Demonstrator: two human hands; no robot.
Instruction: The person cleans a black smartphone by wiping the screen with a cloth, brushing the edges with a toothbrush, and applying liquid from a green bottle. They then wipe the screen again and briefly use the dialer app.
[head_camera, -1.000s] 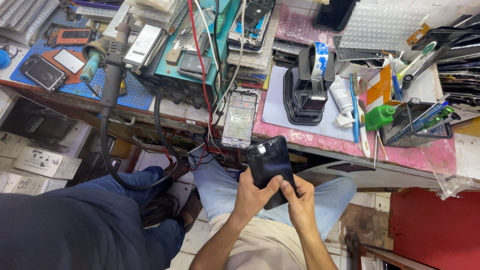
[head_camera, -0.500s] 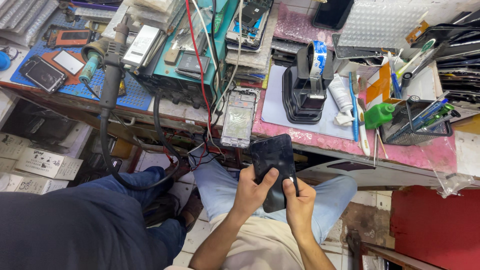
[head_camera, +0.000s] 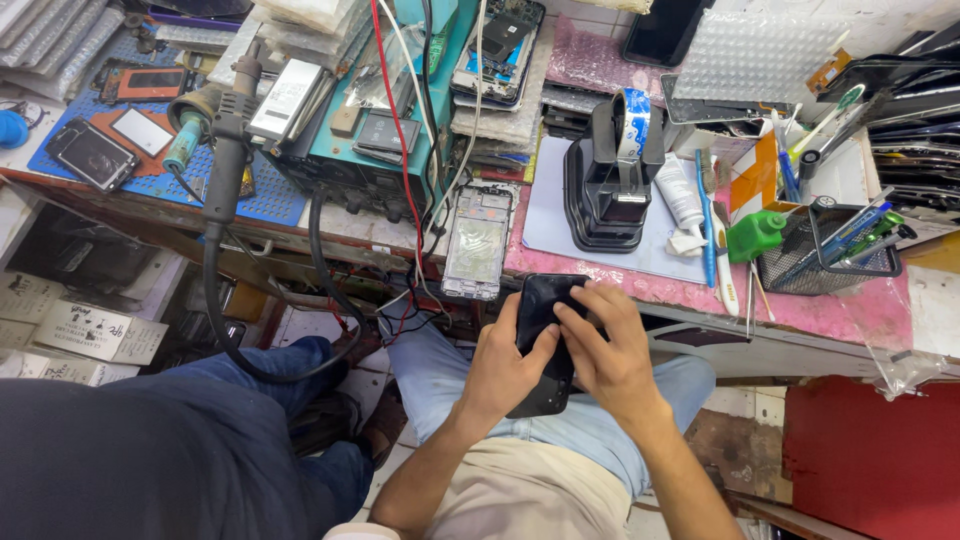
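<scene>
Held: one black phone (head_camera: 545, 340), above our lap at the bench's front edge; our left hand (head_camera: 505, 370) grips its left side, our right hand (head_camera: 610, 350) clasps its right. Bench (head_camera: 600, 275): one bare phone frame (head_camera: 477, 243), one black stand (head_camera: 610, 180), two toothbrushes (head_camera: 712, 225), one wire basket (head_camera: 835, 245).

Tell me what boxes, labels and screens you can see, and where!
Dark phone: black slab, held in both hands over the lap.
Phone frame: pale, open rectangle at the bench edge.
Small phone: black, on the blue mat, far left.
Boxes: white, printed, under the bench, left.
Tube: white, beside the black stand.
</scene>
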